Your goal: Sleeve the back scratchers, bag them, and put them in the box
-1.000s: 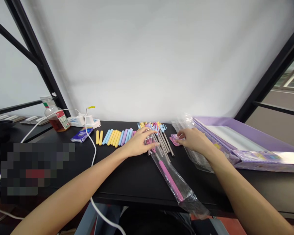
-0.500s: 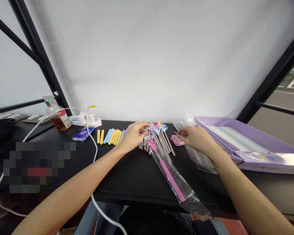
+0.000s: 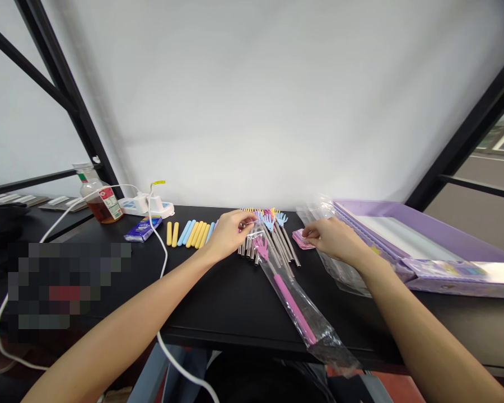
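While the left hand [image 3: 232, 232] pinched the bag [image 3: 304, 302], the right hand [image 3: 332, 239], grip unclear, lowered to seemingly unseparated cards [image 3: 300, 238] beside it.

On the desk [image 3: 210, 308], rods [image 3: 284, 246] are lying toward the back edge, between handles [image 3: 197, 234] at left and a box [image 3: 372, 209] at right.

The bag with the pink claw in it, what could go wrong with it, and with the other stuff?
The bag pokes out past the front edge of the table, so it might slide off if the left hand lets go. The right hand is at the pink cards and could knock them askew. The left arm crosses over the white cable and might snag it.
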A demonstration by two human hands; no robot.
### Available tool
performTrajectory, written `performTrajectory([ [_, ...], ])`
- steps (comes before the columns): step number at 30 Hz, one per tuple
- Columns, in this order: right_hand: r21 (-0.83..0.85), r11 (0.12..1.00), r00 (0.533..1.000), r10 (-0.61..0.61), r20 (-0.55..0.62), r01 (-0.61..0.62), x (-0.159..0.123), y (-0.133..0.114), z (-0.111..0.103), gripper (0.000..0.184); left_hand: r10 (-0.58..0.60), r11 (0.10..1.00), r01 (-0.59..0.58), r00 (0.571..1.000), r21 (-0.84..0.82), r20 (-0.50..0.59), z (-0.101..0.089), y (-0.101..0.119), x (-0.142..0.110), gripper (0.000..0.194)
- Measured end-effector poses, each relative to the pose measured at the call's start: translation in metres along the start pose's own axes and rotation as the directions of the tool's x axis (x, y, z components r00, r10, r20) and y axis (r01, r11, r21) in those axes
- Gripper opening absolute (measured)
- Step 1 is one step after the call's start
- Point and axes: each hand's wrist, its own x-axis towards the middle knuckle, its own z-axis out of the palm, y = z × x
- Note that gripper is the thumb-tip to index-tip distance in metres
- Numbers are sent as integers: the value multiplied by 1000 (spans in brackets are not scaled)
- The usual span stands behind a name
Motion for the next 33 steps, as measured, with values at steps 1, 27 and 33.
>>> performTrajectory([
  [1, -3, 1000, 1000, -4, 0, 4, -1, -1, -1, 18, 2, 1000, -2, 1000, 1, 0, 0, 0, 0, 17],
  [27, 233, 964, 921, 201, -332, -126, -2, -4, -1, 25, -30, 990, 28, 999, 135, 15, -6, 8, -1, 19],
  [33, 443, 880, 930, 2, -366, 172, 1, -15, 5, 28, 51, 984, -64, 995, 164, 82, -2, 7, -1, 30],
])
